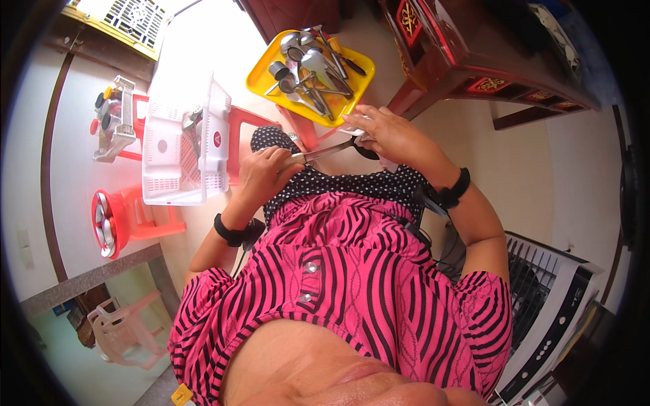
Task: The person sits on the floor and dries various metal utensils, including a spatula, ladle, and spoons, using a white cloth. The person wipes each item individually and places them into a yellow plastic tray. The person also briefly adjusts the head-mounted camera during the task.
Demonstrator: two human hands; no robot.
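Observation:
My left hand grips the handle end of a long metal kitchen utensil, probably a ladle, held across above my lap. At its other end is a dark rounded head, partly hidden by my right hand. That hand holds a pale cloth around the head end. Just beyond my hands, a yellow plastic tray carries a heap of ladles, spoons and other utensils. To the left of my left hand stands a white plastic basket with a few metal utensils inside.
Red plastic stools stand under the basket and near the tray. Farther left are a rack of jars and a red bowl of utensils. A dark carved wooden piece of furniture rises at right; an air cooler stands behind my right arm.

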